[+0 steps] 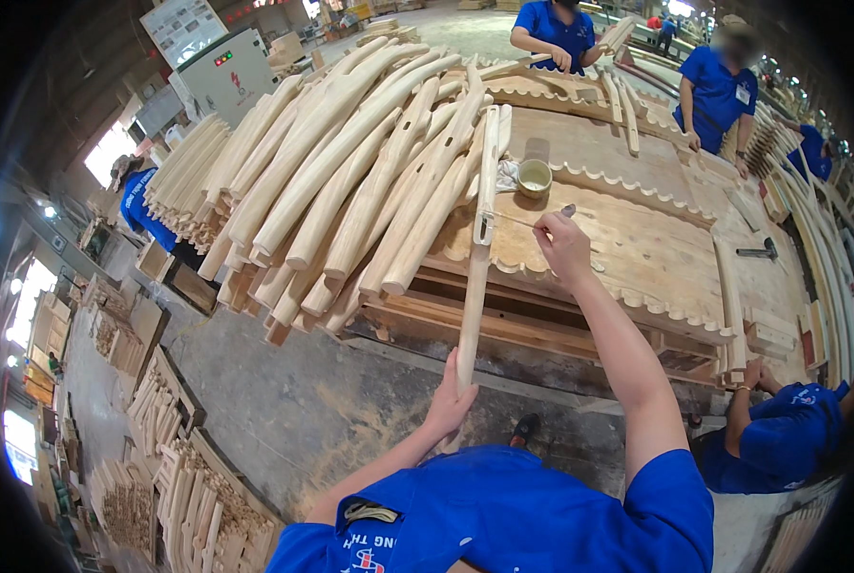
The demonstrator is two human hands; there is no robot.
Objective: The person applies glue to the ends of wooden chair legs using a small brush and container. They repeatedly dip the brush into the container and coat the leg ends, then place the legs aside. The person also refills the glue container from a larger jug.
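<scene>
A long pale wooden post (477,296) points away from me, its far part over the edge of the workbench. My left hand (449,406) is closed around its near end. Over the bench my right hand (562,246) pinches a thin stick (515,222), whose tip is at a slot (484,227) cut in the post. A small dark end shows above my fingers. Just beyond that hand stands a round cup (534,179) with pale contents, next to a crumpled white cloth (506,176).
Left of the post lies a large heap of curved wooden pieces (341,181). Scallop-edged rails (637,196) and a hammer (757,250) lie on the workbench (618,229). Co-workers in blue stand at the far side (716,95) and at the right (780,435). Wood stacks (193,506) fill the lower left.
</scene>
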